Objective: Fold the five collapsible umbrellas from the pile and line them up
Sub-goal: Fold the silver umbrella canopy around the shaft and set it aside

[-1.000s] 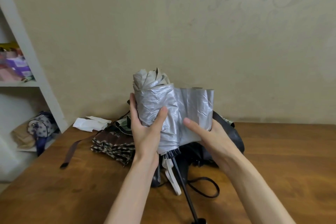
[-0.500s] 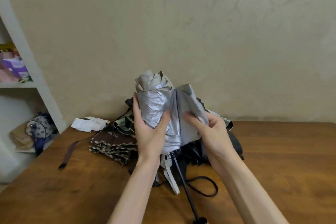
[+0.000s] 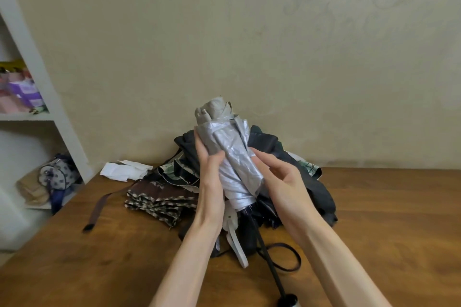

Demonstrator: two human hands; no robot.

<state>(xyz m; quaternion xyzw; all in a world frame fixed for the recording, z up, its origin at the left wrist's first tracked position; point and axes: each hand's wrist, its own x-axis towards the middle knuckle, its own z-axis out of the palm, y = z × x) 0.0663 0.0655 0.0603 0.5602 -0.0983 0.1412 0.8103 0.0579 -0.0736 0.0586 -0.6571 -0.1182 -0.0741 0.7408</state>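
Head view: a black shaft (image 3: 270,266) slants down below both hands. The left hand (image 3: 210,182) grips the rolled silver umbrella (image 3: 234,157) from its left and the right hand (image 3: 284,182) curls round its right side, holding it above the surface (image 3: 119,262). Just behind the hands lies the pile (image 3: 314,184).

The pile (image 3: 311,182) lies on the table (image 3: 386,219), against the wall (image 3: 249,32). Before it, the held umbrella (image 3: 232,157): left hand (image 3: 209,182) at its 9 o'clock, right hand (image 3: 287,182) at 3 o'clock. Paper (image 3: 122,171) at the pile's 10 o'clock.
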